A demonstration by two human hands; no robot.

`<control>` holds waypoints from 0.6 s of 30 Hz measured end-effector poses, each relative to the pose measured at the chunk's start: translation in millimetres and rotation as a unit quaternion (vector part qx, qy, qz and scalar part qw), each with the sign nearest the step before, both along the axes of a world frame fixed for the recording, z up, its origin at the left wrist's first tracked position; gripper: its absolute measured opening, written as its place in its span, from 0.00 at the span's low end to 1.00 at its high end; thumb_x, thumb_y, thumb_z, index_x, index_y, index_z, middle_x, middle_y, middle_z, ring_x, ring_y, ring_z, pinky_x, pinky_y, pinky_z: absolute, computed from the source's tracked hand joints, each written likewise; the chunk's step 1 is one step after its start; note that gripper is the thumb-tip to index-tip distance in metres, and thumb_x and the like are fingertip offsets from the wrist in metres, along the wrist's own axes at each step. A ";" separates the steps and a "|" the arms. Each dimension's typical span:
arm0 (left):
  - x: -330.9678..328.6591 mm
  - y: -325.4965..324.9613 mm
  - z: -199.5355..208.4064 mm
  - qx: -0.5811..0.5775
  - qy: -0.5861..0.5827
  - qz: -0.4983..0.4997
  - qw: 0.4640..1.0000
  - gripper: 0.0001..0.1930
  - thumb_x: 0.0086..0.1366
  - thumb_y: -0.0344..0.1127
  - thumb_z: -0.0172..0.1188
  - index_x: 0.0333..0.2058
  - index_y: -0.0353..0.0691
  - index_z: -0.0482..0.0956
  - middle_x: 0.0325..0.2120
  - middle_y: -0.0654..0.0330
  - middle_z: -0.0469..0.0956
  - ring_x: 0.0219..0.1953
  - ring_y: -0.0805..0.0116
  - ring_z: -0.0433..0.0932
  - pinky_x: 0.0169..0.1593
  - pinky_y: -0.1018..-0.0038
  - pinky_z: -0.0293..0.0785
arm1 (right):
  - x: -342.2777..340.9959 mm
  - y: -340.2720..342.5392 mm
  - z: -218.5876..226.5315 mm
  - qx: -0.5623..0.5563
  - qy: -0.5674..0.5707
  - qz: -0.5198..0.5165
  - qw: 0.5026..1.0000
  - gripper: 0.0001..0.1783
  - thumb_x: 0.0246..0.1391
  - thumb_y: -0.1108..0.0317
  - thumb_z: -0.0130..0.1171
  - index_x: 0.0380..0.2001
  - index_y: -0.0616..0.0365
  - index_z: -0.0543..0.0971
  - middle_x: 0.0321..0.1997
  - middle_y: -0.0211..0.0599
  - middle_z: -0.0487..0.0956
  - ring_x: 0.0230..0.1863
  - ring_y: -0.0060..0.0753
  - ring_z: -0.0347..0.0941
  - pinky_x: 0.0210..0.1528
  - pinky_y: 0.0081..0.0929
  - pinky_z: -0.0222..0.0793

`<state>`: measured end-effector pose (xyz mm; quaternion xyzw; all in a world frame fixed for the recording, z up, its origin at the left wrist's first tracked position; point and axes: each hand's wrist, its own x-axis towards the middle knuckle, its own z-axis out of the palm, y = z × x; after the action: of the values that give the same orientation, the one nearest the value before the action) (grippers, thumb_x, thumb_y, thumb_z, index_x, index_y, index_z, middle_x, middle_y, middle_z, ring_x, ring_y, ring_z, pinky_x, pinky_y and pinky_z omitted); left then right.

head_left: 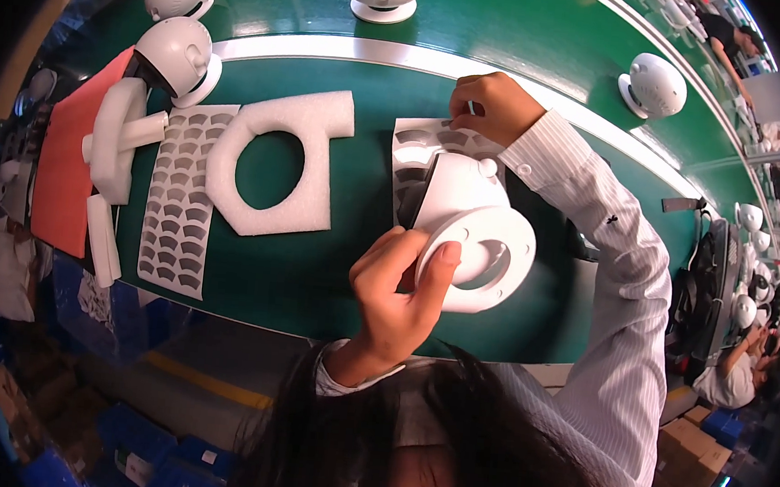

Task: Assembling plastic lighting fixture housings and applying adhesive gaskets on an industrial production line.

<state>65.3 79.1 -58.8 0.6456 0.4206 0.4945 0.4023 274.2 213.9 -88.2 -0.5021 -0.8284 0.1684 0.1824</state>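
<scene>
My left hand (402, 286) grips a white dome-shaped camera (456, 189) by its round ring base (516, 244), thumb on the ring's rim. The camera is tilted, its base facing up toward me and its dark front turned left. Beyond it, my right hand (494, 107) is closed at the far edge of a sheet of grey curved stickers (411, 144). Its fingertips are pinched together, and whatever may be between them is too small to make out. The camera covers the lower part of that sheet.
Left of my hands lie a white foam piece with a round hole (222, 171) and another sticker sheet (178, 199). More foam (114, 158) rests by a red sheet (71, 159). White cameras (174, 57) stand around the green table. A black bag (712, 287) is at the right.
</scene>
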 end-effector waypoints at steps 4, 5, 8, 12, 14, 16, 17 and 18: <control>-1.7 -1.1 -9.7 0.027 0.006 0.002 1.000 0.16 0.57 0.33 0.61 0.16 0.35 0.66 0.10 0.61 0.59 0.14 0.72 0.56 0.18 0.75 0.49 | 7.5 4.6 -3.5 -0.021 0.039 0.040 0.998 0.05 0.41 0.73 0.64 0.25 0.61 0.79 0.26 0.39 0.77 0.27 0.37 0.74 0.32 0.29 0.71; -2.2 -1.4 -10.2 0.035 0.003 0.006 0.999 0.16 0.58 0.33 0.61 0.16 0.35 0.66 0.10 0.61 0.59 0.14 0.72 0.56 0.18 0.74 0.49 | 8.5 5.4 -4.4 -0.025 0.051 0.056 0.997 0.06 0.41 0.74 0.64 0.26 0.61 0.80 0.27 0.39 0.78 0.27 0.38 0.75 0.33 0.29 0.72; -3.6 -0.7 -12.2 0.038 -0.001 0.004 0.999 0.16 0.58 0.33 0.60 0.17 0.35 0.66 0.10 0.62 0.59 0.13 0.73 0.56 0.18 0.75 0.49 | 10.9 3.7 -4.1 -0.028 0.075 0.048 0.996 0.07 0.41 0.76 0.63 0.28 0.60 0.80 0.28 0.38 0.79 0.29 0.36 0.76 0.34 0.28 0.72; -5.3 -0.2 -8.4 0.024 -0.001 0.017 1.000 0.16 0.59 0.34 0.60 0.17 0.35 0.66 0.10 0.62 0.60 0.13 0.77 0.56 0.18 0.77 0.49 | 9.0 -7.2 3.0 -0.061 0.146 -0.019 0.987 0.07 0.42 0.77 0.62 0.29 0.61 0.79 0.28 0.36 0.80 0.30 0.32 0.77 0.35 0.25 0.73; -6.1 0.0 -1.5 -0.015 0.011 0.020 1.000 0.14 0.63 0.35 0.55 0.21 0.32 0.74 0.12 0.67 0.69 0.16 0.84 0.60 0.20 0.82 0.51 | 10.0 -9.4 -2.9 -0.073 0.185 -0.053 0.979 0.06 0.43 0.77 0.62 0.29 0.61 0.78 0.28 0.35 0.80 0.30 0.28 0.77 0.35 0.23 0.73; -4.4 1.4 1.2 -0.015 0.017 0.026 0.999 0.15 0.63 0.35 0.55 0.20 0.32 0.74 0.12 0.67 0.68 0.16 0.85 0.59 0.20 0.82 0.50 | 5.6 -13.5 -6.8 0.004 0.162 -0.040 0.986 0.06 0.45 0.77 0.62 0.29 0.61 0.77 0.29 0.34 0.80 0.30 0.26 0.77 0.34 0.21 0.73; -3.0 2.5 2.6 -0.015 0.022 0.032 0.999 0.15 0.64 0.34 0.55 0.20 0.32 0.74 0.11 0.68 0.68 0.16 0.85 0.59 0.20 0.82 0.49 | 2.8 -16.7 -7.7 0.082 0.138 -0.027 0.987 0.05 0.46 0.76 0.61 0.29 0.61 0.77 0.30 0.34 0.79 0.30 0.25 0.77 0.34 0.20 0.73; -1.2 4.2 3.6 -0.015 0.022 0.031 0.999 0.15 0.64 0.34 0.55 0.20 0.32 0.74 0.11 0.68 0.68 0.16 0.85 0.59 0.20 0.82 0.49 | -1.0 -20.6 -8.1 0.081 0.138 -0.028 0.987 0.05 0.46 0.76 0.61 0.29 0.61 0.77 0.30 0.34 0.79 0.30 0.25 0.77 0.34 0.20 0.73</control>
<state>64.1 83.3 -55.1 0.6366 0.4568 0.4860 0.3871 273.2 193.3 -96.3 -0.4805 -0.7920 0.1629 0.3395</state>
